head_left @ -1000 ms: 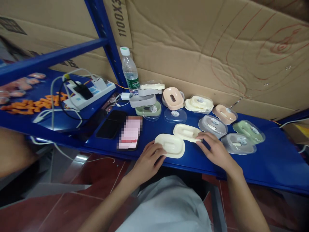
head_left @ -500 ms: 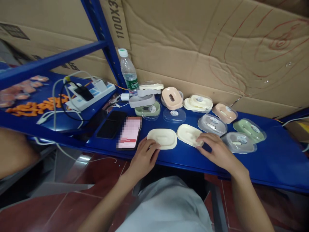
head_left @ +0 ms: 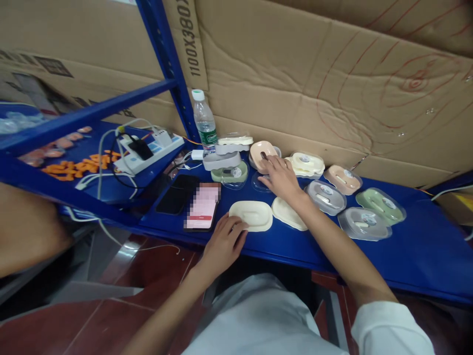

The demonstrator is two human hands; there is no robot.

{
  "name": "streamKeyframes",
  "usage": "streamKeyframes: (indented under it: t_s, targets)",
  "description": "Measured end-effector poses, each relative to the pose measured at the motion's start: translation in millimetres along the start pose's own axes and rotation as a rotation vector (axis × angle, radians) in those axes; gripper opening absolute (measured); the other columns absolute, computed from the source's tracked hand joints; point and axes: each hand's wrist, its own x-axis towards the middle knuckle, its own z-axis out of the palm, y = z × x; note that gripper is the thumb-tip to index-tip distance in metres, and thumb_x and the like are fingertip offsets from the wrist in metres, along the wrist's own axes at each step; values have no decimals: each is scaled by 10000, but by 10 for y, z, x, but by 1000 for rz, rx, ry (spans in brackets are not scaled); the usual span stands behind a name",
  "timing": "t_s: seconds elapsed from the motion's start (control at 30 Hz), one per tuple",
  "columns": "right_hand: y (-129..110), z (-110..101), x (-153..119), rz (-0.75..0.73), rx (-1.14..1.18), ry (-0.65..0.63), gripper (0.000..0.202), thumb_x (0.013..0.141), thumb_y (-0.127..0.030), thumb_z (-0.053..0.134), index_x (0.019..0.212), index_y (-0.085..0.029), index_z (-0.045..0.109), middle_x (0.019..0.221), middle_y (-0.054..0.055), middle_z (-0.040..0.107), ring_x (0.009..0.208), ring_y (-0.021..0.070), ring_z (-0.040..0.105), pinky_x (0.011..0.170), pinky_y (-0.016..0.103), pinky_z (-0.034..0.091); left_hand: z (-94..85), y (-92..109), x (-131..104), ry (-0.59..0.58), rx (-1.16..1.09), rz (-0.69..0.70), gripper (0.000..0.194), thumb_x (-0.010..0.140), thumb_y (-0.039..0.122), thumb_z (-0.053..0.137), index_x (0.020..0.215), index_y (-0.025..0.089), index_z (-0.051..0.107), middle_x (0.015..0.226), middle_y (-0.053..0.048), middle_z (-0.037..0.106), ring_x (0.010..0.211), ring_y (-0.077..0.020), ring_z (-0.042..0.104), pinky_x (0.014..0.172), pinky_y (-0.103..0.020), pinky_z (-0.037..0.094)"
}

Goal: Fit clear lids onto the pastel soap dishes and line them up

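My left hand is at the near left corner of a cream oval dish, with its curled fingers and thumb about the rim; the dish lies flat on the blue table. My right hand reaches over the table, fingers apart, its fingertips at the peach oval dish, which has a slot in its middle. Beneath that hand is a clear plastic cover, partly hidden. A second cream dish lies beside the first, partly covered by my right forearm.
Several lidded oval boxes in grey, green and peach stand to the right. Grey and green pieces are stacked at the back left, by a water bottle. Two phones lie at left, near a power strip with cables.
My right hand has let go of the second cream dish and moved back and left to the peach dish. My left hand stays at the first cream dish. The view has shifted slightly.
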Motion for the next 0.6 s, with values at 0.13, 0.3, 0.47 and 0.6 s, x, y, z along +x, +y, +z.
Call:
streamKeyframes:
  t_s: [0.13, 0.3, 0.47, 0.6]
  targets:
    - [-2, 154, 290, 64, 3, -27, 346, 1041, -241, 586, 1334, -70, 653, 1472, 248, 635, 1318, 402, 589, 1146, 610, 363, -25, 23, 14, -8, 3, -4, 195, 1015, 136, 572, 1155, 238, 661, 1104, -65, 705, 1113, -234, 707, 1173, -553, 524]
    - [-11, -138, -266, 52, 88, 103, 349, 1100, -238, 461, 1375, -169, 664, 1412, 137, 712, 1356, 321, 598, 1189, 569, 344, -15, 5, -6, 35, -42, 2, 182, 994, 123, 603, 1128, 238, 646, 1102, -59, 685, 1104, -224, 699, 1177, -545, 526]
    - [-216, -436, -1284, 79, 275, 181, 365, 1093, -305, 522, 1437, -280, 642, 1399, 70, 727, 1337, 290, 630, 1131, 517, 461, -8, -24, -37, 86, -100, -23, 228, 954, 127, 666, 1151, 233, 628, 1273, -104, 612, 1252, -262, 651, 1144, -507, 559]
    - [-454, -356, -1633, 35, 389, 45, 386, 1086, -271, 530, 1458, -311, 621, 1412, 54, 720, 1381, 282, 609, 1158, 539, 481, -30, -22, -32, 120, -153, -81, 428, 949, 137, 683, 1351, 239, 576, 1492, -162, 485, 1397, -303, 573, 1147, -505, 559]
